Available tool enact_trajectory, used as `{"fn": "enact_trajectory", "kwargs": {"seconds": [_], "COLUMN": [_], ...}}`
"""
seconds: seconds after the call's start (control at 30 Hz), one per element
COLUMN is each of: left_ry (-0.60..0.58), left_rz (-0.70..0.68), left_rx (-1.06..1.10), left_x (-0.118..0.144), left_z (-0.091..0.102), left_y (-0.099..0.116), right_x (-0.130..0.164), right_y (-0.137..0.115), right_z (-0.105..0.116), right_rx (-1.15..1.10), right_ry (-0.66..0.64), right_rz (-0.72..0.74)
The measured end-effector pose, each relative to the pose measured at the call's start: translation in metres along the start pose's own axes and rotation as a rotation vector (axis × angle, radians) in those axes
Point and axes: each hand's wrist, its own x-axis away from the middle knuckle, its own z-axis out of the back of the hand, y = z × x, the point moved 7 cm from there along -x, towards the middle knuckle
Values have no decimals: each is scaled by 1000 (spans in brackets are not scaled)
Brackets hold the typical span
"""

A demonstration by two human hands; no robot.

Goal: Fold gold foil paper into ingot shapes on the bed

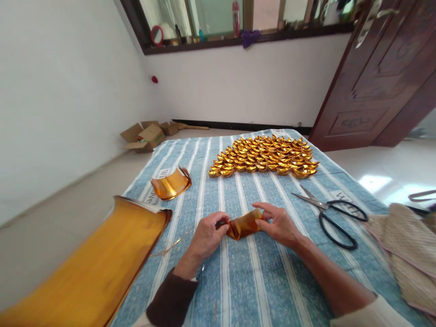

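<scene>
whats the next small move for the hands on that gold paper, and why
Probably pinch and fold the ends inward. The left hand and right hand hold the gold paper piece by its two ends, rolled but not yet boat-shaped like the finished gold ingots massed farther back on the striped cloth.

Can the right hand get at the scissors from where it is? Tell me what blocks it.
Probably yes. The right hand pinches the gold foil piece together with the left hand, so it must let go first. The scissors lie just to its right on bare striped cloth, nothing between.
</scene>
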Motion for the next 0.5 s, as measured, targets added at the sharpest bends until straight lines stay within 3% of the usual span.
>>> {"fn": "enact_trajectory", "kwargs": {"seconds": [0.2, 0.37, 0.5], "left_ry": [35, 183, 307], "left_rz": [-5, -108, -80], "left_rx": [10, -313, -563], "left_x": [2, 5, 14], "left_z": [1, 1, 4], "left_y": [-2, 5, 12], "right_x": [8, 10, 9], "right_y": [-2, 6, 8], "right_z": [-9, -14, -13], "right_rx": [-172, -229, -200], "right_ry": [-120, -148, -80], "right_rz": [-25, -135, -175]}}
